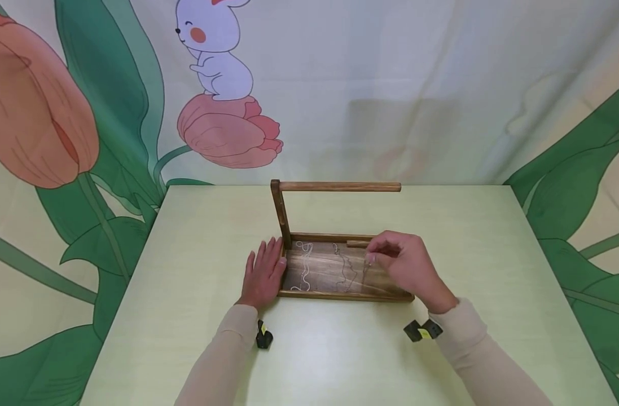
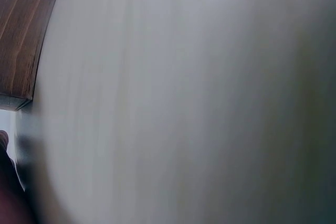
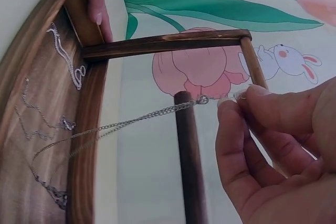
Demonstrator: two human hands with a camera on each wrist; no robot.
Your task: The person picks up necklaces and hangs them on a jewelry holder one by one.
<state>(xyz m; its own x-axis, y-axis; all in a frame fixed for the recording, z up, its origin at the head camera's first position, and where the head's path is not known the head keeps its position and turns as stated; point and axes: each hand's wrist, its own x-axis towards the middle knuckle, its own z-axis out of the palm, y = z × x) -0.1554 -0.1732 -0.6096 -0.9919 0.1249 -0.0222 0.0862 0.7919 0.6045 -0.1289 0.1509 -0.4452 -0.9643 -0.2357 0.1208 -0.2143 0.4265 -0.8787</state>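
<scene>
My right hand (image 1: 403,262) pinches one end of a thin silver necklace chain (image 3: 142,115) between thumb and fingertips. The chain slants down from the fingers, its lower part in the brown wooden tray (image 1: 334,296) of a jewelry stand. Two other chains lie on the tray floor: a brighter silver necklace (image 1: 305,265) near the left end and a finer, darker one (image 1: 346,265) in the middle. At the tray's left end my left hand (image 1: 262,273) rests with straight fingers, the thumb side against the frame. The left wrist view shows mostly tabletop.
From the tray's back left corner rises a wooden post (image 1: 280,214) carrying a long top bar (image 1: 339,186). A shorter wooden rod (image 3: 189,156) with a free end sits lower, near the right hand. The pale table (image 1: 202,237) meets a printed curtain (image 1: 314,129) behind.
</scene>
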